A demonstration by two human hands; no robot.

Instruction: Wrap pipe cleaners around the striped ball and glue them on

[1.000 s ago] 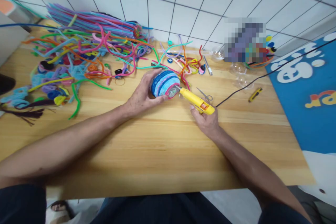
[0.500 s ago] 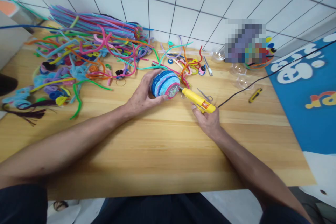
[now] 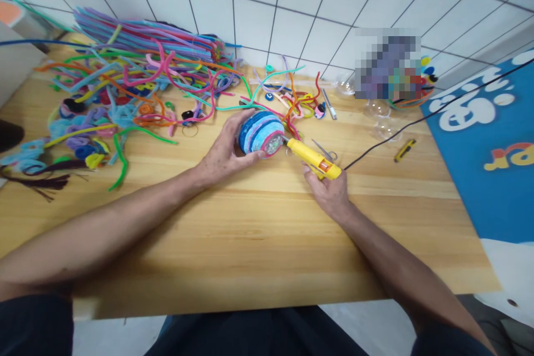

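My left hand point(image 3: 227, 150) is wrapped round a ball point(image 3: 261, 130) banded in dark blue, light blue and purple, with a pink ring round a pale patch on its right side. In my right hand point(image 3: 329, 192) is a yellow hot glue gun point(image 3: 312, 158), gripped by its handle, most of which my fingers hide. The gun's nozzle points left and meets the ball's edge near the pink ring; whether it touches cannot be made out. Just behind the gun lies a pair of scissors point(image 3: 327, 151).
Tangled pipe cleaners point(image 3: 125, 100) and a straight bundle point(image 3: 154, 39) cover the back left of the wooden table point(image 3: 250, 256). Clear plastic balls point(image 3: 381, 117), a yellow cutter point(image 3: 404, 150) and a slim metal tool point(image 3: 329, 104) lie right. The gun's black cord point(image 3: 400, 130) runs rightward.
The view has shifted very slightly. Both hands keep their hold on the ball and the glue gun, with the nozzle at the ball's edge as before.
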